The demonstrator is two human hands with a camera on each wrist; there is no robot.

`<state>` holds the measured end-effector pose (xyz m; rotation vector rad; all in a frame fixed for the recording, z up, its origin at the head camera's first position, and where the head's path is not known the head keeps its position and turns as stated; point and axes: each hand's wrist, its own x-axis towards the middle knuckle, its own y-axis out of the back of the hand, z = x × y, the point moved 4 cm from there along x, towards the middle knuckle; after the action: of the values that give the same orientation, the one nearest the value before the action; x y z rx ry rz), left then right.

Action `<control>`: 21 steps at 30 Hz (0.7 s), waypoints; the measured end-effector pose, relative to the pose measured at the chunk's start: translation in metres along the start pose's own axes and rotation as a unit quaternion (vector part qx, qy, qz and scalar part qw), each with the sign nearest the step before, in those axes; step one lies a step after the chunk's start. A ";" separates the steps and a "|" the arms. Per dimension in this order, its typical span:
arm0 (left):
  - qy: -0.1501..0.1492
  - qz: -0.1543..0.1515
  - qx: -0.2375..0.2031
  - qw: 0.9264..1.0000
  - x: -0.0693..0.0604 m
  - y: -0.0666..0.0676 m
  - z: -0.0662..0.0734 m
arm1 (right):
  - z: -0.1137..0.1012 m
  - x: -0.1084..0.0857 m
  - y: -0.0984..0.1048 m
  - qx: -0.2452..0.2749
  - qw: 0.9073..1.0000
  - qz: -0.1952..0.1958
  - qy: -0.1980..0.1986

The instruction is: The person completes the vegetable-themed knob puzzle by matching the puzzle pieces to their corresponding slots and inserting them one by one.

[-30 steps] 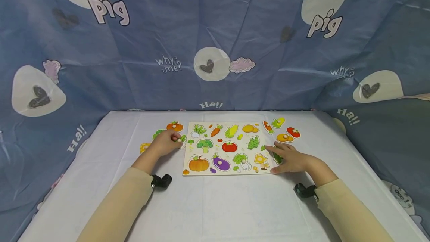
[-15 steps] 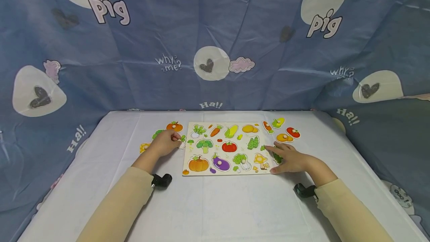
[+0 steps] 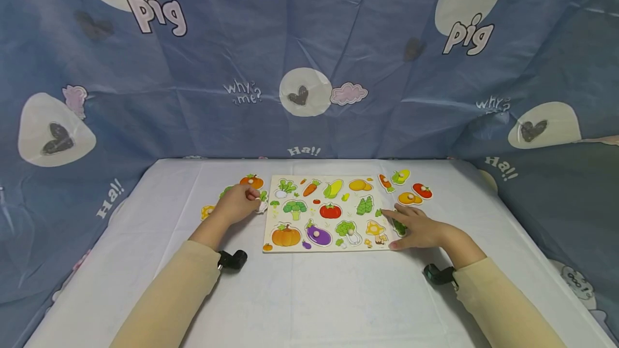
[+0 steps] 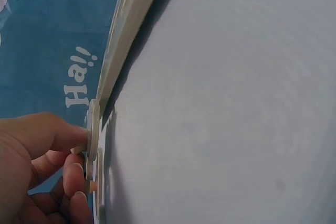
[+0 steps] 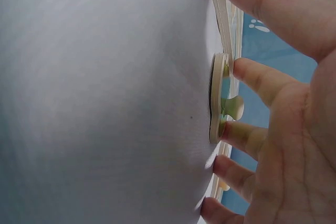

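Note:
My left hand (image 3: 237, 203) is just left of the white wooden puzzle board (image 3: 268, 219). Its thumb and finger pinch the knob of a white turnip piece with green leaves (image 3: 263, 207). In the left wrist view that turnip piece (image 4: 93, 135) stands close by the board's edge (image 4: 128, 35), its knob mostly covered by the fingertips. My right hand (image 3: 420, 229) lies spread over the board's right edge, fingertips touching board and table. Beneath its fingers is a green piece (image 3: 399, 227), whose knob (image 5: 234, 107) shows ungripped in the right wrist view. Eggplant (image 3: 318, 234) and cabbage (image 3: 349, 233) pieces sit in the board.
Left of the board lie pumpkin (image 3: 251, 181), mushroom (image 3: 208, 212) and partly hidden green pieces. Carrot (image 3: 386, 183), corn (image 3: 400, 176), tomato (image 3: 423, 190) and potato (image 3: 409, 198) pieces lie at its right. A white cloth (image 3: 309, 299) covers the table; a blue curtain (image 3: 387, 122) hangs behind.
My left hand has shifted very slightly upward in the head view, still pinching the turnip piece. The right hand and the board have kept their places.

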<state>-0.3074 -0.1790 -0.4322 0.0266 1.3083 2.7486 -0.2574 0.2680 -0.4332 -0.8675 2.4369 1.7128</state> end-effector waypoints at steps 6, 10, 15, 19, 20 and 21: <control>-0.001 -0.001 -0.011 1.000 0.002 0.002 0.005 | 0.001 0.000 0.001 0.000 1.000 -0.001 0.003; -0.009 -0.003 -0.022 1.000 0.003 0.001 0.008 | 0.002 0.000 -0.001 0.004 1.000 -0.002 -0.002; -0.036 -0.016 -0.043 0.998 0.007 -0.001 0.015 | 0.002 0.001 -0.001 0.002 1.000 0.000 -0.005; -0.060 -0.035 -0.057 0.996 0.012 -0.006 0.022 | 0.001 0.002 -0.001 0.002 1.000 0.001 -0.005; -0.063 -0.039 -0.057 0.996 0.014 -0.007 0.023 | 0.001 0.001 -0.001 0.002 1.000 0.001 -0.004; -0.067 -0.043 -0.059 0.995 0.016 -0.008 0.024 | 0.001 0.001 -0.001 0.002 1.000 0.001 -0.003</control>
<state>-0.3210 -0.1540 -0.4235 0.1391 1.0866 2.6949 -0.2585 0.2682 -0.4347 -0.8582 2.4388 1.7081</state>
